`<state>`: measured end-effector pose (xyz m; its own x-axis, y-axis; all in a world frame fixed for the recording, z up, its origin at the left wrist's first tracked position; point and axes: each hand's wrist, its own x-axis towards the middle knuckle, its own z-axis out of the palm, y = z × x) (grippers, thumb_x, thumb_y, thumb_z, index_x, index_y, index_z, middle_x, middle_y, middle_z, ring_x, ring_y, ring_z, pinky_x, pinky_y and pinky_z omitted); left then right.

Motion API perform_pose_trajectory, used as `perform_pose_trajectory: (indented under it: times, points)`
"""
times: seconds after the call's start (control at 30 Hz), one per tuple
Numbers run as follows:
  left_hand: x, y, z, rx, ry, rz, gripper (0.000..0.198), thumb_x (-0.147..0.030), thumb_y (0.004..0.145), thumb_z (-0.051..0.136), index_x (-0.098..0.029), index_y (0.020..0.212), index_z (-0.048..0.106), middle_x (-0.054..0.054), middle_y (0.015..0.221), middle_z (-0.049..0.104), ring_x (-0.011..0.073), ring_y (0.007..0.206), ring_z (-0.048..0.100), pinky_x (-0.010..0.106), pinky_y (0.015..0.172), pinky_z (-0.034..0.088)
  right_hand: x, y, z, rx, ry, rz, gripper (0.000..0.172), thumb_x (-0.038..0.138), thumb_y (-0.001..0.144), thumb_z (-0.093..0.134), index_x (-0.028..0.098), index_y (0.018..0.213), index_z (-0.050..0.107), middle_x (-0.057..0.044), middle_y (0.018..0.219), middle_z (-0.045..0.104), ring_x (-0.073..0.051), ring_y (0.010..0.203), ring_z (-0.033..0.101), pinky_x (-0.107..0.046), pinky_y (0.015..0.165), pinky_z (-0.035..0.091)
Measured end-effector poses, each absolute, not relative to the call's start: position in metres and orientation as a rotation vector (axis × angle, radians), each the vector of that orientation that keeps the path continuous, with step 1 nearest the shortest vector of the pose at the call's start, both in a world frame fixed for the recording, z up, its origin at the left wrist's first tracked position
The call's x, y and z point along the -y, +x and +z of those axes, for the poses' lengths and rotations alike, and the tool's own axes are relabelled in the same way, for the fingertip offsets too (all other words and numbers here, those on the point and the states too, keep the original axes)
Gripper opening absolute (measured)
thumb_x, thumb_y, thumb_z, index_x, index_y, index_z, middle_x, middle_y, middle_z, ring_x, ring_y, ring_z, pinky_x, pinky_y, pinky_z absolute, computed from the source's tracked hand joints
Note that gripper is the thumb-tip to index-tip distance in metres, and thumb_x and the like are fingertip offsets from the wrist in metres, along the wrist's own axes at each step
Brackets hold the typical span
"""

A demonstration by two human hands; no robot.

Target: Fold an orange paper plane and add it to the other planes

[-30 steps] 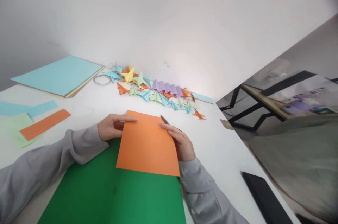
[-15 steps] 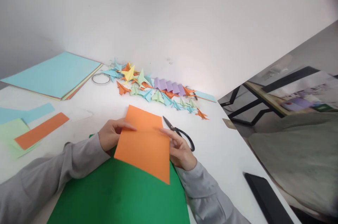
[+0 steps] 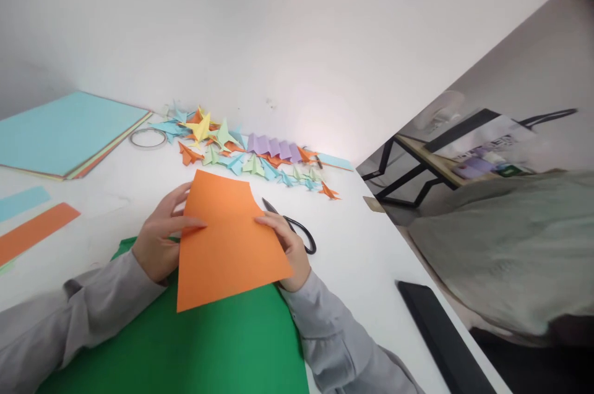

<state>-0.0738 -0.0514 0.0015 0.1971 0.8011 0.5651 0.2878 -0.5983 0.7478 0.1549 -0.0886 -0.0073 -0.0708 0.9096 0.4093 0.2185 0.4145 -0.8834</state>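
Between both hands an orange sheet of paper is held up, with a faint crease across it and its top part bent. My left hand pinches its left edge, one finger lying on the front face. On the right edge my right hand grips it with thumb and fingers, part of them hidden behind the paper. Beneath lies a large green sheet near my body. Black-handled scissors rest on the table just beyond my right hand, partly covered by it.
Several folded paper figures lie along the wall, a purple pleated strip among them. A stack of coloured sheets, a tape roll and an orange strip are at left. At right is a black flat object.
The orange sheet has turned in my hands, its lower right corner swinging up and its lower left corner dropping. The whole view has shifted, so things on the table appear further left.
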Motion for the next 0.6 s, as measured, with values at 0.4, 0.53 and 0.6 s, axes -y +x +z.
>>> perform_pose_trajectory:
  times: [0.4,0.53,0.6]
  points:
    - [0.060,-0.072,0.001,-1.045,3.109,1.188,0.017,-0.010,0.073,0.046,-0.016,0.059,0.054,0.014,0.104,0.065,0.0271,0.108,0.055,0.050,0.097,0.038,0.117,0.126,0.011,2.121,-1.000,-0.255,0.025,0.008,0.079,0.046,0.019,0.095,0.062,-0.009,0.101,0.067,-0.025,0.102,0.058,-0.047,0.089,0.041]
    - [0.065,-0.075,0.000,-0.937,3.057,1.048,0.020,-0.008,0.074,0.044,-0.016,0.071,0.062,0.011,0.092,0.069,0.0229,0.096,0.061,0.047,0.100,0.036,0.107,0.147,0.002,2.112,-0.960,0.076,0.028,0.013,0.082,0.041,0.019,0.101,0.062,-0.009,0.094,0.070,-0.019,0.091,0.064,-0.037,0.082,0.049]
    - [0.063,-0.084,0.002,-0.958,2.977,0.901,0.021,-0.009,0.077,0.043,-0.017,0.075,0.062,0.008,0.090,0.070,0.0218,0.095,0.061,0.046,0.102,0.033,0.102,0.162,-0.002,2.062,-1.010,0.250,0.025,0.017,0.083,0.044,0.020,0.098,0.064,-0.008,0.091,0.071,-0.019,0.089,0.065,-0.037,0.082,0.051]
